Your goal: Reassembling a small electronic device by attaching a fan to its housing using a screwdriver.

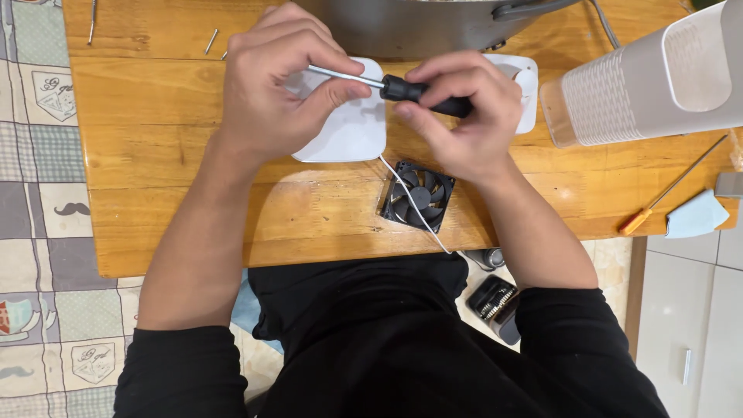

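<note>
Both hands on screwdriver (402, 89) | left hand (271, 85) pinches shaft, right hand (464, 112) grips handle | fan (416, 195) lies out, reassembly pending

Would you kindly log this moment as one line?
left hand: on shaft | right hand: grips screwdriver | fan: on table

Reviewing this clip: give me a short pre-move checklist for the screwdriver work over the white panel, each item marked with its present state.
1. Right hand grips the black handle of the screwdriver: ok.
2. Left hand steadies the metal shaft: ok.
3. Tip seated in a screw: cannot tell, hidden under the left hand.
4. White panel lies flat on the wooden table: ok.
5. White wire kept off the black fan: not ok, it crosses it.
</note>
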